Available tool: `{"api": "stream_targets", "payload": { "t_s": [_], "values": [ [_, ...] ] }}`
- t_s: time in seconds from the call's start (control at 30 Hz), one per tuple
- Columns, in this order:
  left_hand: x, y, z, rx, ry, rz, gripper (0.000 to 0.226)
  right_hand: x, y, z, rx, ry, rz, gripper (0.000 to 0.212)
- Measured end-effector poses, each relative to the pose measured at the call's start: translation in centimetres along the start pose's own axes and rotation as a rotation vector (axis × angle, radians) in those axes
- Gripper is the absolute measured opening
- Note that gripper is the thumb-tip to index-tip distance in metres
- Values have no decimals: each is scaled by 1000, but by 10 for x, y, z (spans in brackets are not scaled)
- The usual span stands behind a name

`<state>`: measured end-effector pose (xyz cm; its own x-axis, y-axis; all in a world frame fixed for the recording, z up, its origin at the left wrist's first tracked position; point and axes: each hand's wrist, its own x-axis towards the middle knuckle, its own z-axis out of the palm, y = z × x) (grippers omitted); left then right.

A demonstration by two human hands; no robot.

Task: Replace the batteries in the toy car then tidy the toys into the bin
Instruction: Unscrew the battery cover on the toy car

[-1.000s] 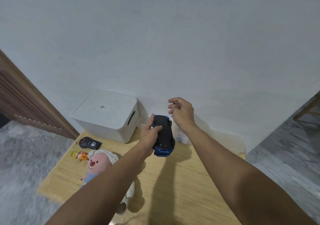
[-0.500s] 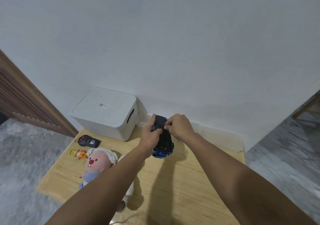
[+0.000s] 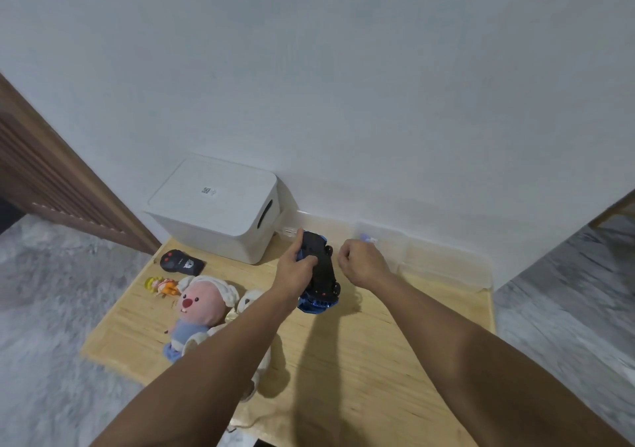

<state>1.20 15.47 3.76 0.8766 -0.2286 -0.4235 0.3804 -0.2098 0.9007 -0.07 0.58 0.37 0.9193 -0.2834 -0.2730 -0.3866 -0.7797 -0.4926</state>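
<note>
From the head camera, the left hand (image 3: 294, 269) grips a blue toy car (image 3: 319, 271) turned underside up, thumb across the black chassis and fingers wrapped round its far side, holding it above the wooden table (image 3: 360, 360). The right hand (image 3: 362, 262) sits just to the right of the car, apart from it, with its fingers curled inward; whether they pinch anything small cannot be told. Behind the car, at the table's back left against the wall, stands a white storage bin (image 3: 220, 207) with its lid on and a slot handle in its side. In front of the bin lies a black remote controller (image 3: 181, 261). Nearer lie a small yellow-haired figurine (image 3: 160, 285) and a pink-faced plush toy (image 3: 196, 309) in a blue outfit, partly hidden by the left forearm. A clear plastic container (image 3: 443, 261) rests along the table's back right edge.
</note>
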Motion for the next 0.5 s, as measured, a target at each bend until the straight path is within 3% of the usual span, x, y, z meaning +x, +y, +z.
{"api": "stream_targets", "payload": {
  "t_s": [0.2,0.5],
  "values": [
    [2,-14,-10,-104,23,-98,65,-10,24,31,-203,-161,43,13],
    [8,-32,-17,-91,17,-132,69,-19,30,52,-483,-263,-25,20]
  ]
}}
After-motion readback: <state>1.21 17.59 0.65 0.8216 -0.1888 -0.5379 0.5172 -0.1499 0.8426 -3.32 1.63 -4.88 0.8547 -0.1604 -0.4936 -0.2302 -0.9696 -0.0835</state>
